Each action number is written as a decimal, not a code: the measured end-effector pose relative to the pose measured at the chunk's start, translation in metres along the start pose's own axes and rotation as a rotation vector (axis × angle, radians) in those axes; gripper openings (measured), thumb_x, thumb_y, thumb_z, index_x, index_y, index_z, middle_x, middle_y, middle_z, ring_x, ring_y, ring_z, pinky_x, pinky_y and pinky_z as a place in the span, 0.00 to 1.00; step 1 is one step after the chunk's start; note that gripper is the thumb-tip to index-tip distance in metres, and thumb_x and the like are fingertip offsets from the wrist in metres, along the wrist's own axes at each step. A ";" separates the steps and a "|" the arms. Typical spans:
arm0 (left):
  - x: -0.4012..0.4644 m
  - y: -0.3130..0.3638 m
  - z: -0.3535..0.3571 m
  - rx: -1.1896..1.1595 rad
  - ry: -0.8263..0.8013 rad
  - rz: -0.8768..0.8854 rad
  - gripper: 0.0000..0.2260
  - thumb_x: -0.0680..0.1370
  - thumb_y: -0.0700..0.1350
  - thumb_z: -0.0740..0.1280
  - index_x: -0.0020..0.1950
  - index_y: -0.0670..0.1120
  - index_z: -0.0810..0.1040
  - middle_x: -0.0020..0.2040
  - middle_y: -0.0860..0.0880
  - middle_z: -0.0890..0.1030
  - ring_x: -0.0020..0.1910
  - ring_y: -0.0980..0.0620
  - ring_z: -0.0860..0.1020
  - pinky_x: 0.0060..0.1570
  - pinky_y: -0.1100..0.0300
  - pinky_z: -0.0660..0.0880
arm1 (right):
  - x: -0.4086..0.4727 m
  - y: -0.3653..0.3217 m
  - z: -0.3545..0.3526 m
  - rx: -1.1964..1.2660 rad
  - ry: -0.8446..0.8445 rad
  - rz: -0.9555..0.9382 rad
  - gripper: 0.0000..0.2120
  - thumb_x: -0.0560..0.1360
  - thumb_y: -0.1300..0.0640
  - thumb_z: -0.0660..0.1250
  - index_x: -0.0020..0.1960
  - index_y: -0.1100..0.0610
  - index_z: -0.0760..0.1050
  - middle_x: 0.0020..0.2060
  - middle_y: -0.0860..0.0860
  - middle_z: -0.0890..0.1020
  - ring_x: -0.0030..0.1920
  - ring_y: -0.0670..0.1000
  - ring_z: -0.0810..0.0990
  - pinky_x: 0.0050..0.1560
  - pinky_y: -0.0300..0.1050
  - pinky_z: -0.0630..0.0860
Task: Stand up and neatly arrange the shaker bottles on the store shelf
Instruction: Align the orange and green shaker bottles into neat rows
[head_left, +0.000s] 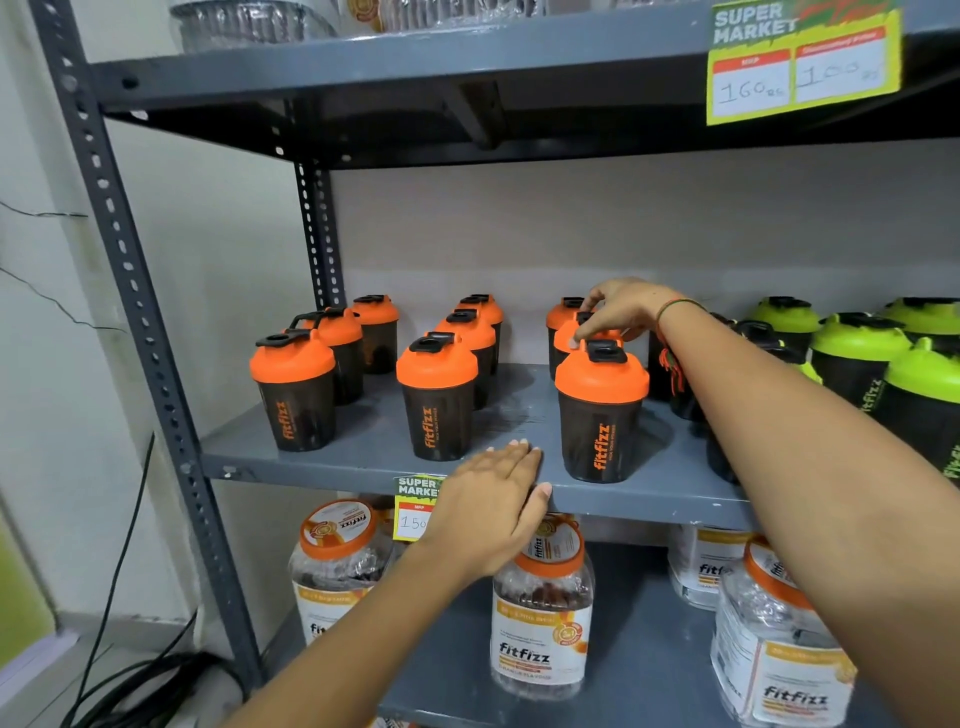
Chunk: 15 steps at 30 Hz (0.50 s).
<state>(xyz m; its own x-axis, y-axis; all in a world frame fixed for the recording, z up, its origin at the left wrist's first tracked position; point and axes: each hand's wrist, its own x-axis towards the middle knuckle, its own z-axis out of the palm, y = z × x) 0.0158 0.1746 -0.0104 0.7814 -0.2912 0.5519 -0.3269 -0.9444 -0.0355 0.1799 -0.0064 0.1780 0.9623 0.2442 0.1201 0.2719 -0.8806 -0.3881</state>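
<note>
Several black shaker bottles with orange lids stand upright on the grey middle shelf (363, 457) in three rows running front to back. The front bottles are at the left (293, 392), the middle (437, 397) and the right (601, 410). My right hand (618, 312) reaches over the right row, its fingers closed on the lid of the second bottle (567, 335) behind the front one. My left hand (491, 512) lies flat with fingers apart at the shelf's front edge, holding nothing. Green-lidded shakers (852, 353) stand at the right, partly hidden by my right forearm.
Clear Fitfizz jars (540, 613) with orange lids fill the shelf below. A price tag (413, 509) hangs on the shelf edge beside my left hand. Another tag (802, 62) hangs on the shelf above. A perforated upright (130, 270) stands at the left, with black cables (119, 597) beyond it.
</note>
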 end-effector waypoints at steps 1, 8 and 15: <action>0.000 0.000 0.000 -0.002 0.000 -0.001 0.26 0.81 0.58 0.47 0.74 0.47 0.66 0.72 0.47 0.69 0.70 0.50 0.67 0.70 0.56 0.58 | 0.000 0.000 0.000 0.003 -0.001 0.000 0.28 0.68 0.51 0.78 0.66 0.54 0.75 0.62 0.55 0.76 0.59 0.58 0.78 0.57 0.54 0.81; -0.001 0.000 -0.001 -0.007 0.002 0.002 0.26 0.81 0.57 0.47 0.74 0.47 0.66 0.72 0.46 0.69 0.71 0.50 0.66 0.70 0.56 0.57 | -0.001 0.003 0.001 0.022 -0.008 -0.032 0.33 0.70 0.49 0.77 0.72 0.55 0.71 0.69 0.55 0.73 0.65 0.57 0.73 0.60 0.49 0.75; 0.000 0.000 -0.001 -0.015 -0.001 0.012 0.25 0.81 0.57 0.47 0.73 0.46 0.66 0.72 0.46 0.70 0.71 0.50 0.66 0.70 0.56 0.58 | -0.018 0.009 -0.013 0.130 0.211 -0.089 0.35 0.69 0.41 0.76 0.71 0.53 0.72 0.70 0.56 0.73 0.73 0.57 0.67 0.73 0.51 0.64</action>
<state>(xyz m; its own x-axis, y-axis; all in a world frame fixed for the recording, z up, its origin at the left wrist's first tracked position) 0.0154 0.1750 -0.0090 0.7777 -0.3026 0.5510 -0.3440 -0.9385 -0.0299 0.1653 -0.0241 0.1844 0.9147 0.2165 0.3413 0.3677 -0.7964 -0.4801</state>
